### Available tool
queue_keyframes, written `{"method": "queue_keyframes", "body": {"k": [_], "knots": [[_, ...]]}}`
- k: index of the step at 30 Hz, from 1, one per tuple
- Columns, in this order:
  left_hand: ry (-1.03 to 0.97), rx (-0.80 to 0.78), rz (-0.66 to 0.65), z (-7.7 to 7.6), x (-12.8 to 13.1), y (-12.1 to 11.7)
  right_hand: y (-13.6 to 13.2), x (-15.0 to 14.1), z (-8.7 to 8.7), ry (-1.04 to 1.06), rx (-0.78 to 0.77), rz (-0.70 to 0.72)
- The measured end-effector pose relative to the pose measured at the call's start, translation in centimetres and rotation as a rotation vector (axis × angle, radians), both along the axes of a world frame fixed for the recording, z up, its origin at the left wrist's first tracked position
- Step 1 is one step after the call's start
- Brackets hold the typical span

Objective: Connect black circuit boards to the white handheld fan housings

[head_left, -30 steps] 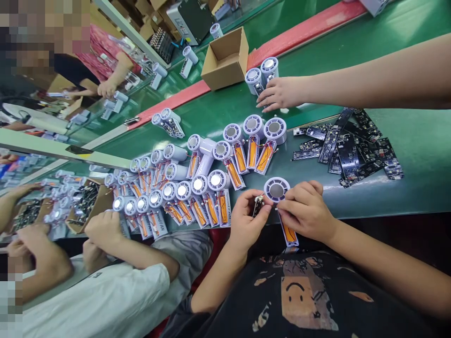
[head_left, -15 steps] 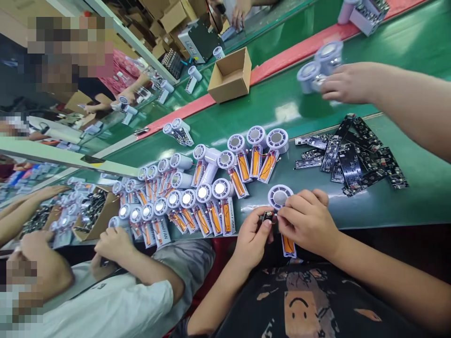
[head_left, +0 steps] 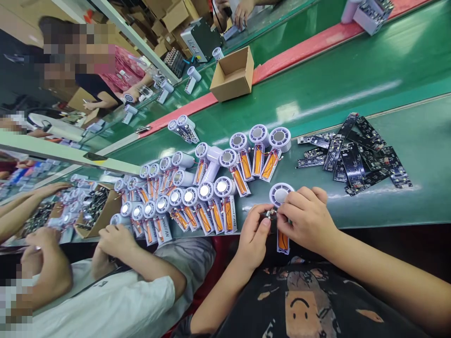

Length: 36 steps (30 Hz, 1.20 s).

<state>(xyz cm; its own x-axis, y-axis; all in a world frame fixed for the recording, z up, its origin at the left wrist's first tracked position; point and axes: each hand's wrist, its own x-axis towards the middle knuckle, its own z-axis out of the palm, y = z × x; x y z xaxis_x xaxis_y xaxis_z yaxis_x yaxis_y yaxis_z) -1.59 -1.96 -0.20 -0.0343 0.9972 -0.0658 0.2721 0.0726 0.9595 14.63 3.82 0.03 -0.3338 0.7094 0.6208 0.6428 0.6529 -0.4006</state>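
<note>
Near the table's front edge, my left hand (head_left: 254,233) pinches a small circuit board (head_left: 269,213) between thumb and fingers; most of the board is hidden. My right hand (head_left: 306,213) is closed beside it, its fingertips meeting at the board's right edge. What those fingertips grip is hidden. Under the right hand is a lilac handheld fan (head_left: 281,193), its round head on the table. Its open handle, with an orange battery (head_left: 283,240) inside, points toward me past the table edge.
Several open fans (head_left: 228,188) with orange batteries stand in rows to the left. A pile of black circuit boards (head_left: 352,162) lies to the right. Beyond are a green conveyor belt (head_left: 317,94), a red strip (head_left: 310,44) and a cardboard box (head_left: 232,75). A co-worker's hands (head_left: 116,241) are at left.
Another person's arm, which held two fans over the belt at upper right, has left the view. The small board in my left hand has turned, and the fan's handle has swung slightly left.
</note>
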Motion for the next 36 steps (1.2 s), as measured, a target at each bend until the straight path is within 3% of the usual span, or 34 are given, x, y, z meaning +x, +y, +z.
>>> {"method": "queue_keyframes", "body": {"k": [10, 17, 22, 30, 36], "knots": [[-0.015, -0.023, 0.023, -0.3, -0.3, 0.0, -0.1, -0.2, 0.3, -0.030, -0.003, -0.010], [-0.224, -0.142, 0.104, -0.6, -0.3, 0.2, 0.0, -0.4, 0.7, -0.041, -0.048, 0.007], [-0.495, -0.332, 0.125, -0.5, 0.1, 0.6, -0.1, -0.1, 0.2, 0.015, -0.064, 0.079], [-0.552, -0.384, 0.166, -0.3, 0.2, 1.1, 0.5, 1.5, -0.5, 0.008, -0.103, 0.204], [-0.717, -0.423, 0.159, 0.1, 0.3, 1.2, 0.7, 3.7, -1.3, 0.031, -0.280, 0.365]]}}
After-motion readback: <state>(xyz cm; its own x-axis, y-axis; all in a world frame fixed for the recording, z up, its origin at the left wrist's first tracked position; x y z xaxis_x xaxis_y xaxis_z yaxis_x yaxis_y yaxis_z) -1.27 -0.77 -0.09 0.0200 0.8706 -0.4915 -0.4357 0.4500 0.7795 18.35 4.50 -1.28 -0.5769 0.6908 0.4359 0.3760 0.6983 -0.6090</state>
